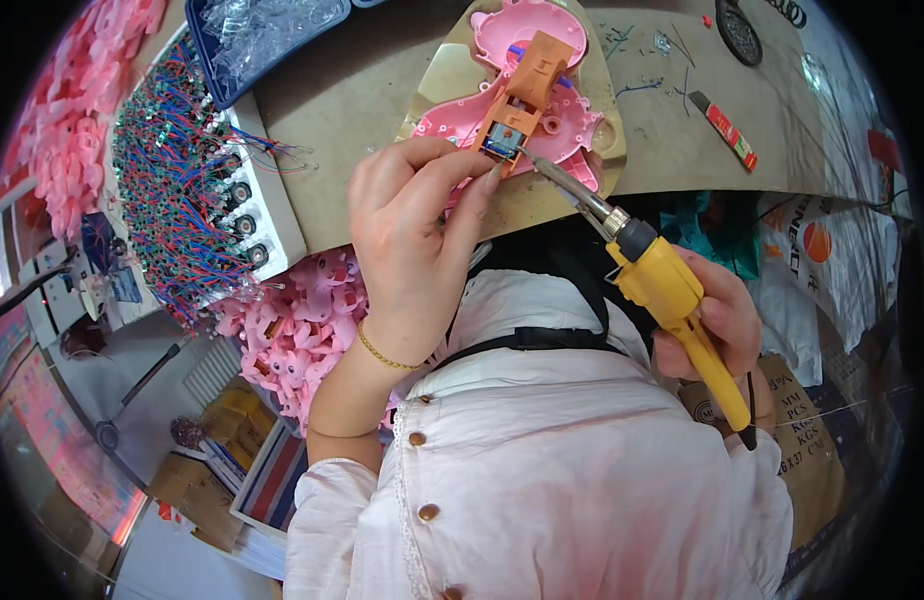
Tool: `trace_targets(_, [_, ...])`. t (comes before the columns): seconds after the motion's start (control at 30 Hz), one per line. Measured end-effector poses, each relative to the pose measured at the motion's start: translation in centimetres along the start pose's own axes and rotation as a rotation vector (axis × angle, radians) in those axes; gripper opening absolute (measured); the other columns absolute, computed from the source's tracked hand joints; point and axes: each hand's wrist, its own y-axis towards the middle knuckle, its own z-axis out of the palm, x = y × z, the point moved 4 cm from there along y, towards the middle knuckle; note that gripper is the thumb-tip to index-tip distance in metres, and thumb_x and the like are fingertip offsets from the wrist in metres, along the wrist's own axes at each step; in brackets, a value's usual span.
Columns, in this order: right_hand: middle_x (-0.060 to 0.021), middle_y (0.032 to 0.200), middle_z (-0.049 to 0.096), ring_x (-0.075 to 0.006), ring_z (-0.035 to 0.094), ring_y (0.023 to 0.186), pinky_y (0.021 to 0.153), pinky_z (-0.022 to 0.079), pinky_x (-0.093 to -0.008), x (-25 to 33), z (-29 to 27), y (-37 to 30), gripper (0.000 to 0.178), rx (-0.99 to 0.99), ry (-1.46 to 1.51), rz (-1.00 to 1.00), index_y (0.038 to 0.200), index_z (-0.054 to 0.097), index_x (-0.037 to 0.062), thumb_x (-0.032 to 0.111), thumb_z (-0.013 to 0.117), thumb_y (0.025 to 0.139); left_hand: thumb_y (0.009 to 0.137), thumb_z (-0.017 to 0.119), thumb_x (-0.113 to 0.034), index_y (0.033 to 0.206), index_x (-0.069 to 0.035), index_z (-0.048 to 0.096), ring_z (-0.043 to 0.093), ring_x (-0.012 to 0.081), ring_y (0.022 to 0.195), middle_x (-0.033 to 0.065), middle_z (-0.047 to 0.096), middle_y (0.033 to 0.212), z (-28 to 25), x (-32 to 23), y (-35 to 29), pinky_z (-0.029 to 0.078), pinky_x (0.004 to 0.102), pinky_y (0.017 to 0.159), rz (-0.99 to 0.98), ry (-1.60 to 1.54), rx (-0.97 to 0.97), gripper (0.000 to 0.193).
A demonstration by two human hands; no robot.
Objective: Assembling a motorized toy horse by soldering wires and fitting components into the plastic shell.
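My right hand is closed round the yellow handle of a soldering iron. Its metal tip reaches up and left to a small blue-grey part set in an orange plastic housing. That housing lies in an open pink toy shell, on a yellowish fixture plate. At the housing's near end, the thumb and forefinger of my left hand are pinched together beside the blue-grey part. Whatever sits between those fingertips is too small to make out.
Left of the plate, a white tray holds a heap of red, blue and green wired parts. A blue bin of clear plastic pieces stands behind it. Pink toy parts pile up below. A red-labelled blade lies at right.
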Motion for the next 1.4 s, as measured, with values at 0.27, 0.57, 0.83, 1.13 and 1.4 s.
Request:
trace_targets(0.27, [-0.0322,0.12,0.047,-0.033,0.059,0.098,0.077,0.051,-0.0383,-0.6,-1.0,-0.8,0.056,0.062,0.166,0.123,0.124,0.036,0.0074,0.009,0.069,0.079,0.074,0.068,-0.006,0.088,-0.005,0.065,0.055,0.0222,0.085,0.0079,0.061,0.089,-0.8,-0.4,0.2,0.042,0.0319,0.075,0.037,-0.046,-0.071,0.014])
trace_targets(0.57, [-0.0221,0.119,0.05,-0.0285,0.054,0.108,0.089,0.047,-0.0386,-2.8,-5.5,-2.5,0.044,-0.726,0.015,0.341,0.124,0.038,-0.0057,0.013,0.051,0.086,0.084,0.056,0.003,0.105,0.002,0.061,0.061,0.0143,0.084,0.0112,0.065,0.094,-2.9,-0.2,2.9,0.047,0.0254,0.077,-0.335,-0.865,-0.201,0.021])
trace_targets(0.83, [-0.0237,0.116,0.052,-0.0264,0.056,0.103,0.079,0.052,-0.0342,-3.4,-6.8,-2.3,0.044,-0.829,0.048,0.438,0.124,0.036,-0.0058,0.006,0.049,0.084,0.082,0.061,-0.002,0.094,0.0,0.064,0.064,0.0155,0.085,0.0122,0.061,0.111,0.8,-4.4,6.0,0.052,0.0284,0.072,0.317,0.31,0.333,0.012])
trace_targets(1.13, [-0.02,0.118,0.052,-0.0257,0.054,0.106,0.084,0.048,-0.0357,-3.5,-5.0,-1.3,0.045,-0.696,0.115,0.47,0.125,0.038,-0.0044,0.01,0.052,0.085,0.078,0.063,-0.005,0.087,-0.001,0.065,0.058,0.0204,0.068,0.0114,0.063,0.092,-1.6,0.9,3.0,0.046,0.0277,0.064,-0.038,0.016,0.115,0.01])
trace_targets(1.4, [-0.0107,0.121,0.05,-0.0226,0.05,0.114,0.098,0.039,-0.0384,-1.1,-3.5,-0.9,0.05,-0.35,0.229,0.442,0.123,0.041,0.0021,0.023,0.064,0.083,0.079,0.061,-0.007,0.084,-0.003,0.063,0.054,0.0251,0.07,0.0087,0.058,0.076,1.0,0.0,2.0,0.042,0.0338,0.067,-0.089,-0.144,0.141,0.006])
